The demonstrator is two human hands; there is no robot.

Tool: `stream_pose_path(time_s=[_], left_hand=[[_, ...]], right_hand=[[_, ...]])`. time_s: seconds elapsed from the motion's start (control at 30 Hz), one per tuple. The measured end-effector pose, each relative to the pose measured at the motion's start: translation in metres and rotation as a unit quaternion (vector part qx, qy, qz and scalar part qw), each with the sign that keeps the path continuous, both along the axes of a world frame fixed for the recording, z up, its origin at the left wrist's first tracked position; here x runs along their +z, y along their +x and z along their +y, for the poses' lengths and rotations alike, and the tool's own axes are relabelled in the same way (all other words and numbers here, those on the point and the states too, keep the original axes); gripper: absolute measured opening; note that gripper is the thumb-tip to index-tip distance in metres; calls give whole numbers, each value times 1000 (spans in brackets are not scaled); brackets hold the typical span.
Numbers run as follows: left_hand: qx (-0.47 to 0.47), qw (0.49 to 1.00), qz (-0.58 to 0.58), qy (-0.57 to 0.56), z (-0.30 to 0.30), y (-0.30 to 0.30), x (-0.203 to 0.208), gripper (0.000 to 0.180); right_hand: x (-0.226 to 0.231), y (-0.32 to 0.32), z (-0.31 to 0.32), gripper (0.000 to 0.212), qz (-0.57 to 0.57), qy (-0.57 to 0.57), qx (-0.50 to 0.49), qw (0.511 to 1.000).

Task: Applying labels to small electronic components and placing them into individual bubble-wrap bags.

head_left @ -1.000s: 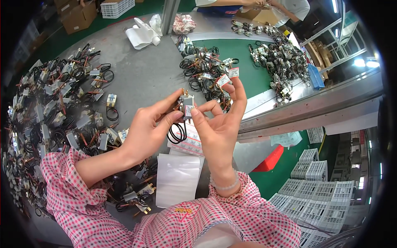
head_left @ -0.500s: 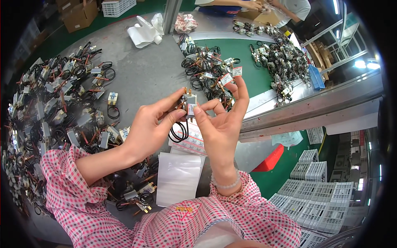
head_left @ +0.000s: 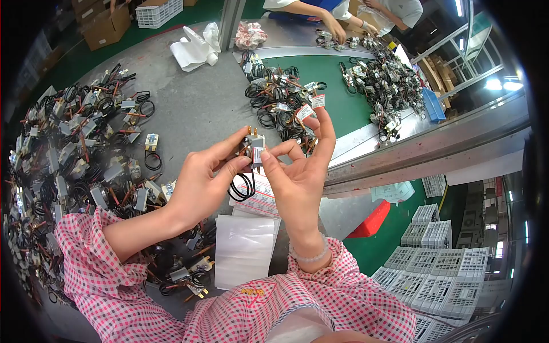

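Observation:
My left hand (head_left: 201, 182) pinches a small grey thermostat (head_left: 258, 142) between thumb and fingers, its brass prongs pointing up. A black coiled capillary tube (head_left: 242, 187) dangles beneath it. On the thermostat's front lies a white-and-red label (head_left: 257, 155). My right hand (head_left: 297, 182) has its thumb and index fingertips together at that label's edge, touching the thermostat's side. Its other fingers are raised, with two more labels, one (head_left: 304, 112) and another (head_left: 318, 101), stuck at the fingertips. Below the hands, a printed label sheet (head_left: 260, 197) lies partly covered by white backing paper (head_left: 243, 251).
Many thermostats (head_left: 86, 148) are heaped on the grey table at left. More piles, one (head_left: 280, 94) and another (head_left: 389, 86), lie on the green surface ahead. A metal rail (head_left: 423, 151) runs at right, with white crates (head_left: 434, 268) beyond. Another person's hands (head_left: 337, 31) are at the far side.
The whole view has shifted slightly, and both hands keep almost the same hold on the thermostat and label. At the far side, another person's arm has reached down toward the parts.

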State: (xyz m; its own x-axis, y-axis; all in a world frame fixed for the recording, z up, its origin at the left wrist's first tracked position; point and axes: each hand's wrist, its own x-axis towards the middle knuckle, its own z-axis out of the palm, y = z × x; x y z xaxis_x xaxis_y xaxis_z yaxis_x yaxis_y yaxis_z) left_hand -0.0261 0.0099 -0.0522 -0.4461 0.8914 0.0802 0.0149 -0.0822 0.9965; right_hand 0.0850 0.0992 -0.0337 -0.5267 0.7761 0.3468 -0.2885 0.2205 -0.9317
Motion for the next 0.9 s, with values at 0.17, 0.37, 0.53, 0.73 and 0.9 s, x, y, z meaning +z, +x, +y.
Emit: stream_pose_path(time_s=[0.17, 0.37, 0.53, 0.73, 0.9], left_hand=[[4, 1000, 6, 3, 0, 0, 1, 43], [-4, 1000, -25, -9, 1, 0, 2, 45], [-3, 997, -77, 16, 4, -1, 2, 45], [7, 998, -59, 3, 5, 2, 3, 43], [39, 998, -43, 7, 3, 2, 0, 42]], right_hand=[[0, -1, 1, 83, 2, 11, -3, 1000], [-1, -3, 1, 83, -3, 8, -5, 1000], [0, -5, 3, 82, -25, 33, -22, 999], [-10, -7, 2, 81, -51, 71, -52, 995], [-20, -7, -3, 72, -85, 253, -135, 954]])
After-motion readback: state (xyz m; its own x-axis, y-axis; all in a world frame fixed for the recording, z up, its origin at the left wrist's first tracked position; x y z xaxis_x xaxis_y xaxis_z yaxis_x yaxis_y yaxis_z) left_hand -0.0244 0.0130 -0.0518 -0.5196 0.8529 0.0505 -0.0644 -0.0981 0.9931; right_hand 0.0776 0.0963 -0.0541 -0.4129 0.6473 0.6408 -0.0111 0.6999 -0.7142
